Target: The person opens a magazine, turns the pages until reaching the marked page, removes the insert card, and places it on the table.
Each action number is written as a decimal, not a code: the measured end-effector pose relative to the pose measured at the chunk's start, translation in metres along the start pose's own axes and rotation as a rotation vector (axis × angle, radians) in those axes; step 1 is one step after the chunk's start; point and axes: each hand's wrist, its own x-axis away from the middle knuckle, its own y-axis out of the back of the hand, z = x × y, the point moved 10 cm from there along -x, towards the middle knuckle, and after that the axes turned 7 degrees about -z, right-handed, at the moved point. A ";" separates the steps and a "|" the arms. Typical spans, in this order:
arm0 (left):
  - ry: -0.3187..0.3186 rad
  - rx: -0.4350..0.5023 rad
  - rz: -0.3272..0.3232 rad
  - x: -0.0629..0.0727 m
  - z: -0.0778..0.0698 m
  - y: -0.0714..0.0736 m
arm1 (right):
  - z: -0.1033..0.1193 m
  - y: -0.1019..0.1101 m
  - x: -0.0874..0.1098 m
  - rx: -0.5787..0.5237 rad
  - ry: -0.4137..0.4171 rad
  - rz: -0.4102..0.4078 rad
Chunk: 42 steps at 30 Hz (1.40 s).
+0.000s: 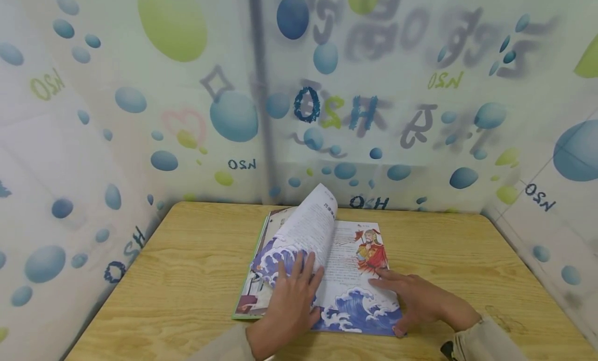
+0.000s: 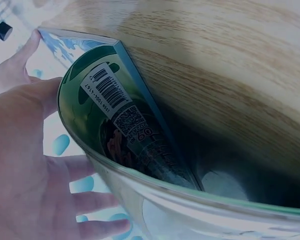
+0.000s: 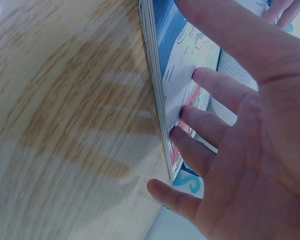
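An illustrated magazine [image 1: 343, 267] lies spread on the wooden table, with blue waves and a red-robed figure printed on its right page. A turned page [image 1: 310, 221] curls up over the left side. Fingers spread, my left hand [image 1: 291, 298] rests on that curled leaf near its lower part. In the left wrist view, the back cover [image 2: 107, 95] with a barcode bends upward beside the left hand [image 2: 30, 165]. My right hand [image 1: 420, 298] touches the right page's outer edge, thumb near the lower corner. Extended fingertips rest on the page in the right wrist view, by the right hand [image 3: 255, 130].
The wooden table [image 1: 196, 267] extends around the magazine on every side. Behind and beside it hang pale curtains [image 1: 299, 158] printed with blue and green dots and mirrored lettering. A small black object [image 1: 447, 349] sits at the right sleeve's cuff.
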 end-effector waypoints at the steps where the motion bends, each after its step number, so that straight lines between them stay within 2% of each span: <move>1: -0.006 0.005 0.002 0.000 0.000 -0.001 | 0.000 0.000 0.000 0.001 -0.004 0.000; 6: -0.018 0.021 -0.015 0.000 0.000 -0.002 | -0.001 -0.001 -0.001 0.001 -0.010 0.005; 13: 0.000 0.037 -0.045 0.002 0.000 0.000 | 0.001 0.000 -0.001 0.014 0.010 0.008; 21: 0.014 0.075 -0.040 0.002 0.001 0.001 | 0.002 0.000 -0.001 0.025 0.045 0.001; 29: 0.013 0.085 -0.038 0.001 0.002 0.000 | 0.003 0.001 0.000 0.026 0.042 -0.010; 36: 0.013 0.091 -0.037 0.001 0.003 0.001 | 0.006 0.002 0.001 0.023 0.074 -0.025; 42: 0.025 0.087 -0.066 0.002 0.004 0.003 | 0.003 0.003 -0.001 0.020 0.078 -0.035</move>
